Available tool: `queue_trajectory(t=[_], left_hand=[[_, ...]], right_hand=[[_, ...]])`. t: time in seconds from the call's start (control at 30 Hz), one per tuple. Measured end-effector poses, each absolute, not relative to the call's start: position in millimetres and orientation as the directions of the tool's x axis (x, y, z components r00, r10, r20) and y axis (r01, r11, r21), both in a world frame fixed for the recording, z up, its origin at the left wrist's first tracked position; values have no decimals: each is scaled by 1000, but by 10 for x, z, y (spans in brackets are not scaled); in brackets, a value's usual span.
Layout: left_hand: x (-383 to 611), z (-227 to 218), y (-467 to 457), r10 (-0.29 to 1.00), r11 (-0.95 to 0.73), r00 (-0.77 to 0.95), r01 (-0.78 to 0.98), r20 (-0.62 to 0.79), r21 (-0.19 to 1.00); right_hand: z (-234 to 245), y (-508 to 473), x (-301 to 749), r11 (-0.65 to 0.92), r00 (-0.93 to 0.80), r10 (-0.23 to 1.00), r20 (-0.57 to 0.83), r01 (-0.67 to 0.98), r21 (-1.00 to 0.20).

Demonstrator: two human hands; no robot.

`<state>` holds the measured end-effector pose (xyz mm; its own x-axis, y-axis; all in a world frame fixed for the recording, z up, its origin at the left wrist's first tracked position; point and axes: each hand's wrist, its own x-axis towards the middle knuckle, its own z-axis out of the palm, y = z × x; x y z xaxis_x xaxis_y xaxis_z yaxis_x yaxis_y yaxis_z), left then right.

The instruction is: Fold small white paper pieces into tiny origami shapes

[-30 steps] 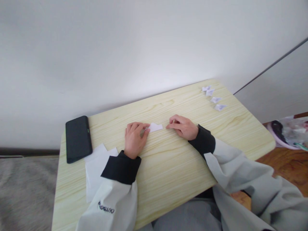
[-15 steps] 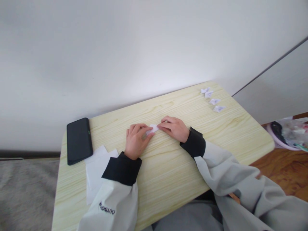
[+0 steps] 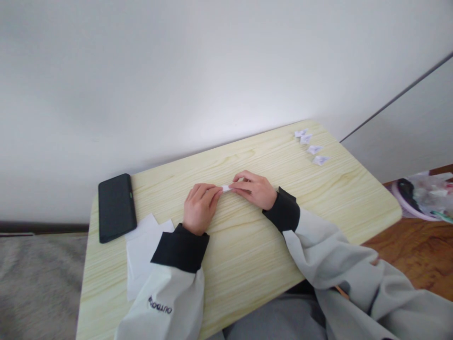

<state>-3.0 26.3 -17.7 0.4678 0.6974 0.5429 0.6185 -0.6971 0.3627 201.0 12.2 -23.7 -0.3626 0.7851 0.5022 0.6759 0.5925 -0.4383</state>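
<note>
A small folded piece of white paper (image 3: 226, 188) is pinched between my two hands above the middle of the table. My left hand (image 3: 201, 205) grips its left end with the thumb and fingers pressed together. At the other end, the thumb and index finger of my right hand (image 3: 255, 190) hold the paper. Only a narrow white strip shows between the fingertips; the rest is hidden by them. Several small folded paper boats (image 3: 320, 160) lie at the far right of the table.
A black phone (image 3: 116, 208) lies at the table's left edge, overlapping white paper sheets (image 3: 139, 264) beside my left sleeve. The wooden table (image 3: 247, 264) stands against a white wall (image 3: 212, 71). On the floor at right is a basin (image 3: 412, 208) with plastic-wrapped things.
My left thumb has closed in toward its fingers. The paper, broader before, now shows as a thin strip between my fingertips. The boats and phone stay in place.
</note>
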Motion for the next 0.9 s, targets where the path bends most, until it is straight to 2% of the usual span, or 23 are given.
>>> queue_trajectory(t=[0.2, 0.43, 0.73, 0.9], left_hand=[[5, -103, 241, 635, -762, 473, 516, 611, 392], [-5, -120, 250, 598, -779, 452, 519, 662, 350], [3, -104, 213, 610, -750, 416, 579, 674, 321], [9, -99, 209, 635, -736, 391, 567, 666, 370]], right_hand=[[-181, 76, 1947, 660, -406, 700, 588, 681, -316], [-179, 60, 1896, 708, -424, 645, 636, 645, -288], [-137, 33, 1846, 674, -448, 705, 550, 664, -324], [-120, 27, 1826, 669, -448, 706, 548, 675, -310]])
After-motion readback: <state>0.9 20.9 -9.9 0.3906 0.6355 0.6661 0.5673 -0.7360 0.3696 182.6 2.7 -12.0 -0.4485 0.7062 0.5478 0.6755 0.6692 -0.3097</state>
